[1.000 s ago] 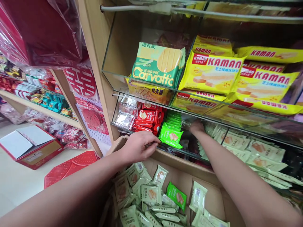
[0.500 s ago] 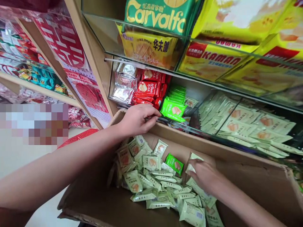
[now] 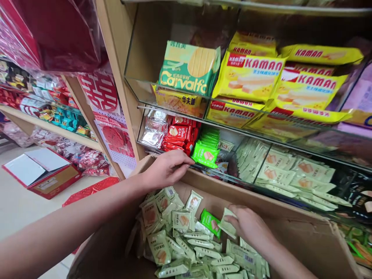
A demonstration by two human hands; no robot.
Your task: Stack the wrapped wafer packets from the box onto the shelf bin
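Inside a cardboard box point(image 3: 261, 197), many pale green snack packets point(image 3: 157, 248) lie in a loose heap, with one bright green packet point(image 3: 210, 223) among them. My right hand point(image 3: 247, 223) is over the heap, closed on a pale green packet point(image 3: 228, 223) just right of the bright green one. At the box's far edge, my left hand point(image 3: 168, 168) has its fingers curled together beside the shelf front; whatever they may hold is hidden. Near its fingertips, bright green packets point(image 3: 205, 154) sit on the lower shelf, right of red packets point(image 3: 178, 133).
Glass-fronted shelves point(image 3: 174, 93) rise behind the box, stocked with yellow wafer packs point(image 3: 250, 75) and pale green packets point(image 3: 302, 174). A wooden upright point(image 3: 119, 66) stands at the left. A red and white carton point(image 3: 46, 170) rests on the floor at far left.
The view has tilted up, showing more of the upper shelves. My right hand, holding its packet, is now closer to the bright green packet. My left hand remains at the box's far edge.
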